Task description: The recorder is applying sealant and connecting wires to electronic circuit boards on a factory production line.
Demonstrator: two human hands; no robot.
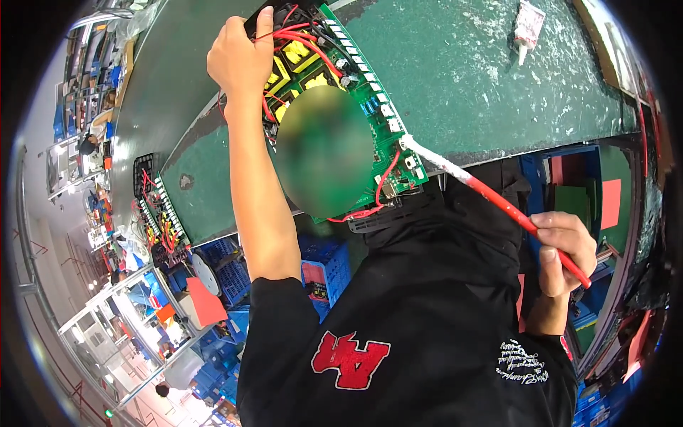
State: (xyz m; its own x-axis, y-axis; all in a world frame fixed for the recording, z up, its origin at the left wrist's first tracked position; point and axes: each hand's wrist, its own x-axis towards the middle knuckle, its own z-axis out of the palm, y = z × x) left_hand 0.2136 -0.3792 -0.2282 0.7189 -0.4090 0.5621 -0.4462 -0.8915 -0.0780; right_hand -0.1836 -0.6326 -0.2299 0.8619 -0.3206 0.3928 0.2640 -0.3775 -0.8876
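A green circuit board (363,71) with yellow transformers, red and black wires and a row of white connectors lies tilted at the bench's near edge. A blurred oval hides much of its middle. My left hand (242,57) is closed on the board's far left edge, next to a black part and red wires. In my right hand (565,249) a slim red stick (498,201) is gripped near its lower end. White paste coats the stick's other end, and that tip touches or hovers just over a connector on the board's right edge.
A white tube (528,28) with a nozzle lies on the green bench (462,85) at the far right. Another wired board (165,220) sits on the left. Blue crates (326,267) stand below the bench edge, and shelves line the right side.
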